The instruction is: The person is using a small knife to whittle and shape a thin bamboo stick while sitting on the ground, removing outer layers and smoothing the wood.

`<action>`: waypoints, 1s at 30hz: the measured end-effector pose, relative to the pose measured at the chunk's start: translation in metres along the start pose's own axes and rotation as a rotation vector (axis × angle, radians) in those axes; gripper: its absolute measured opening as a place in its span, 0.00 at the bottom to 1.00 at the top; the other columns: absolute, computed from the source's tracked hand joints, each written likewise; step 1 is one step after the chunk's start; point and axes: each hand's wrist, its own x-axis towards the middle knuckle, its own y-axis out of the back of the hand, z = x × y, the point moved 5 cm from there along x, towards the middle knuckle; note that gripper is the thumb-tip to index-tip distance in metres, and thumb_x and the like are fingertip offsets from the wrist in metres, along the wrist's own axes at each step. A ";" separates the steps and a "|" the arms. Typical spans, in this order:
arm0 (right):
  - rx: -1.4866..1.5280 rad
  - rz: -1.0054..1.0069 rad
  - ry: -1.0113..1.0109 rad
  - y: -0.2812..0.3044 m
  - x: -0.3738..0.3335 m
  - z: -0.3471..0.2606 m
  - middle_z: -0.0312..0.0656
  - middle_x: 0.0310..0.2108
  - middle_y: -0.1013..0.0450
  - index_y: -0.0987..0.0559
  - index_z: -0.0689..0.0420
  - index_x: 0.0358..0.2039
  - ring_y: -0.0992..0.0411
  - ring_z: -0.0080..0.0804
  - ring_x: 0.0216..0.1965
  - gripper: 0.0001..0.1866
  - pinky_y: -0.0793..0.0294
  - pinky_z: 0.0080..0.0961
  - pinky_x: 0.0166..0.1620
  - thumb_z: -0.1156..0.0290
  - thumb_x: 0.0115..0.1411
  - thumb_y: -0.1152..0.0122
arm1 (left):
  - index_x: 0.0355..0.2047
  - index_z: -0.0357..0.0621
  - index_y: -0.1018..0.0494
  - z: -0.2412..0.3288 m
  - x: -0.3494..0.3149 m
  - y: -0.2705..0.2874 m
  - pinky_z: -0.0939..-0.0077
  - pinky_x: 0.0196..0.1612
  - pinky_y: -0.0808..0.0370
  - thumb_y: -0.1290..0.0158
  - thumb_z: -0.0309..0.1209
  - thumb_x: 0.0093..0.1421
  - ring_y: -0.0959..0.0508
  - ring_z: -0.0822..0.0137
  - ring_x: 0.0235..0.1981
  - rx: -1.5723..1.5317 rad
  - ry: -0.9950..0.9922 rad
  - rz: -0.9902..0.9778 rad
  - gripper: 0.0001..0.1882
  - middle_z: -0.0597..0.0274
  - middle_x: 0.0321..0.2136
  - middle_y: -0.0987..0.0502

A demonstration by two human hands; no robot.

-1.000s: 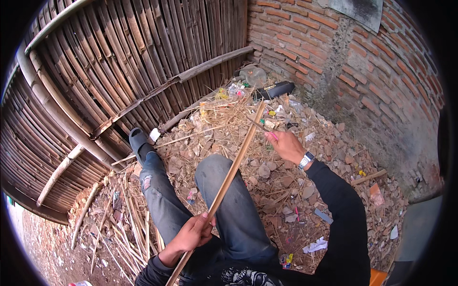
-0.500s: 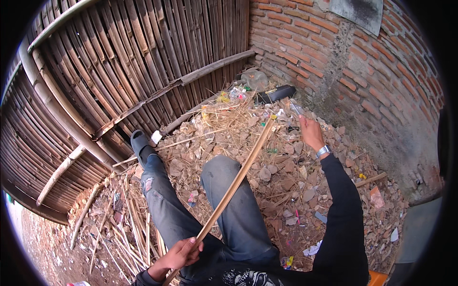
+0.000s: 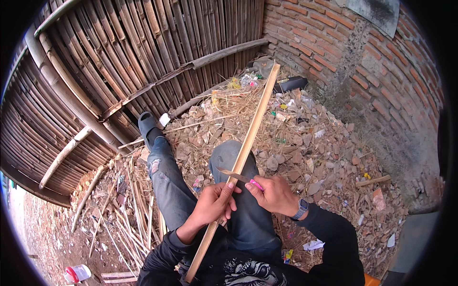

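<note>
A long bamboo strip (image 3: 248,143) is clamped in the grip of the left hand (image 3: 212,205), fingers closed around its lower part. From that grip the strip runs up and away toward the brick wall (image 3: 362,71), and down toward the person's chest. Just beside the left grip, a small knife (image 3: 238,177) with a pink handle is clamped in the grip of the right hand (image 3: 274,195); its blade is laid against the strip just above the left fingers. Below both grips lie 2 jeans-clad legs (image 3: 167,181). Beyond them, rubble and straw (image 3: 305,143) are spread over the ground, with a bamboo fence (image 3: 119,62) further out.
</note>
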 end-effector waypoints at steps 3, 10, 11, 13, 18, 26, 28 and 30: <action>-0.087 -0.020 0.008 -0.011 -0.003 0.005 0.50 0.13 0.29 0.23 0.55 0.25 0.25 0.57 0.18 0.25 0.29 0.50 0.21 0.47 0.69 0.41 | 0.42 0.34 0.25 0.005 0.002 -0.007 0.80 0.16 0.28 0.60 0.45 0.79 0.25 0.76 0.13 0.098 -0.002 0.041 0.24 0.64 0.18 0.25; -0.116 0.197 -0.087 0.015 0.053 0.083 0.50 0.14 0.28 0.22 0.56 0.24 0.25 0.55 0.18 0.26 0.28 0.49 0.22 0.46 0.70 0.42 | 0.37 0.38 0.28 -0.009 -0.015 -0.002 0.80 0.14 0.32 0.61 0.45 0.80 0.30 0.76 0.10 0.019 0.044 0.001 0.23 0.68 0.14 0.30; -0.121 0.199 -0.088 0.023 0.056 0.088 0.50 0.14 0.28 0.22 0.56 0.24 0.25 0.55 0.18 0.26 0.28 0.49 0.22 0.46 0.70 0.42 | 0.37 0.38 0.28 -0.014 -0.018 0.001 0.81 0.13 0.34 0.61 0.45 0.80 0.30 0.77 0.10 0.018 0.069 0.000 0.23 0.69 0.14 0.31; -0.099 0.094 -0.154 0.032 0.065 0.090 0.51 0.15 0.29 0.23 0.58 0.26 0.25 0.55 0.19 0.27 0.28 0.45 0.23 0.47 0.72 0.44 | 0.37 0.38 0.28 -0.016 -0.026 0.004 0.81 0.13 0.34 0.62 0.45 0.80 0.31 0.77 0.09 0.035 0.070 -0.011 0.24 0.68 0.14 0.31; -0.183 -0.117 0.250 -0.002 0.006 0.012 0.45 0.14 0.29 0.24 0.53 0.22 0.25 0.48 0.16 0.26 0.29 0.43 0.20 0.45 0.68 0.40 | 0.37 0.38 0.29 -0.023 -0.029 0.003 0.80 0.12 0.36 0.63 0.45 0.80 0.34 0.75 0.08 -0.085 0.095 -0.077 0.24 0.67 0.12 0.33; -0.249 0.160 0.264 0.005 0.055 0.070 0.42 0.13 0.29 0.24 0.51 0.23 0.24 0.44 0.16 0.26 0.27 0.39 0.19 0.42 0.66 0.38 | 0.37 0.40 0.31 -0.010 0.003 0.006 0.81 0.11 0.36 0.64 0.44 0.81 0.35 0.75 0.08 -0.141 0.086 -0.061 0.22 0.67 0.14 0.35; -0.251 0.181 0.287 0.008 0.066 0.073 0.42 0.13 0.28 0.23 0.51 0.24 0.24 0.44 0.16 0.25 0.27 0.39 0.19 0.43 0.67 0.39 | 0.37 0.40 0.31 -0.006 0.010 0.005 0.81 0.11 0.36 0.64 0.44 0.81 0.35 0.75 0.08 -0.164 0.072 -0.063 0.22 0.67 0.14 0.35; -0.292 0.239 0.219 0.019 0.081 0.082 0.45 0.15 0.29 0.24 0.55 0.23 0.26 0.46 0.17 0.26 0.29 0.40 0.21 0.47 0.70 0.41 | 0.37 0.39 0.32 -0.003 0.016 0.005 0.80 0.12 0.35 0.64 0.44 0.80 0.34 0.75 0.08 -0.208 0.088 -0.077 0.22 0.67 0.13 0.34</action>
